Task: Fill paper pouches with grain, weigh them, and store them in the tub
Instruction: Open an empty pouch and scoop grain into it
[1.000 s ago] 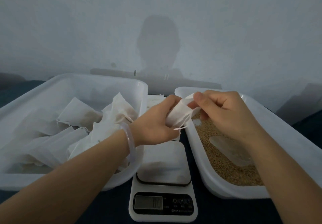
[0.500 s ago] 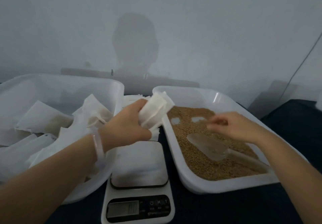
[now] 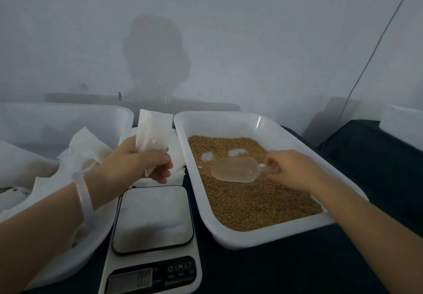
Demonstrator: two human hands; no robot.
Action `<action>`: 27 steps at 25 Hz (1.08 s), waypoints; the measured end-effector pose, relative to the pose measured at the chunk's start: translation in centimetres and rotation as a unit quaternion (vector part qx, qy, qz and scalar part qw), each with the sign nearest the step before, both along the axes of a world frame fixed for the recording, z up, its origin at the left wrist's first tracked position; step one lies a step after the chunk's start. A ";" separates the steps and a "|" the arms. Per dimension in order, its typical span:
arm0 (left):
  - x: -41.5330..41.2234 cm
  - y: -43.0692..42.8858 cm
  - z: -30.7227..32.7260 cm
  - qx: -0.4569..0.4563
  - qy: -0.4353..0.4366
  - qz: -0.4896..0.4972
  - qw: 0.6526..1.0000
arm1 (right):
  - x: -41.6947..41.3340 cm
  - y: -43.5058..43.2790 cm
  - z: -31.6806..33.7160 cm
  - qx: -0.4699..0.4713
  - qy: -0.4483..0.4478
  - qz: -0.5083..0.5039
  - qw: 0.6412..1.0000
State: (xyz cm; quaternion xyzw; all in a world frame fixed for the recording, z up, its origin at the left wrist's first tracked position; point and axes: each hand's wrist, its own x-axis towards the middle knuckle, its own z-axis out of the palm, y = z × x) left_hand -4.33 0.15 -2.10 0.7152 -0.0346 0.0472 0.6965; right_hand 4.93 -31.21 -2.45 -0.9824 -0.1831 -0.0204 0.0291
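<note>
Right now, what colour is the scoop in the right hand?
Clear, see-through plastic scoop; head view shows it best.

Pale grey wall (image 3: 251, 30) fills the background, with a head-and-shoulders shadow (image 3: 158, 58) falling on it left of centre. Thin cable (image 3: 378, 43) slants down the wall's right part. Dark cloth (image 3: 286, 268) covers the surface below the wall.
</note>
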 end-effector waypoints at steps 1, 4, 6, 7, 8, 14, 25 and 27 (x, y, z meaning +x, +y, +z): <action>0.1 0.0 -0.1 -0.003 0.002 -0.003 1.000 | 0.1 0.3 0.4 0.007 -0.004 0.004 1.000; 0.1 0.0 -0.1 0.020 0.000 -0.005 1.000 | 0.4 0.8 1.8 -0.001 0.047 0.016 0.999; 0.1 0.1 -0.1 0.029 -0.003 0.001 1.000 | 0.5 0.9 2.2 -0.019 0.070 0.015 0.997; 0.2 0.1 -0.1 0.032 -0.005 0.002 0.999 | 0.5 0.7 2.2 -0.025 0.061 0.006 0.998; 0.2 0.0 -0.1 0.032 -0.005 0.003 0.999 | 0.6 0.6 2.2 -0.028 0.040 -0.008 0.999; 0.5 0.1 -0.4 0.035 -0.002 0.007 0.999 | 0.5 1.4 -0.3 0.028 0.080 0.014 0.996; 0.2 0.1 -0.4 0.138 -0.020 0.010 0.990 | -1.0 -4.0 2.6 0.100 0.110 -0.016 0.989; 0.1 -0.2 -0.2 0.168 -0.023 0.030 0.985 | -1.5 -5.3 3.5 0.093 0.111 -0.018 0.989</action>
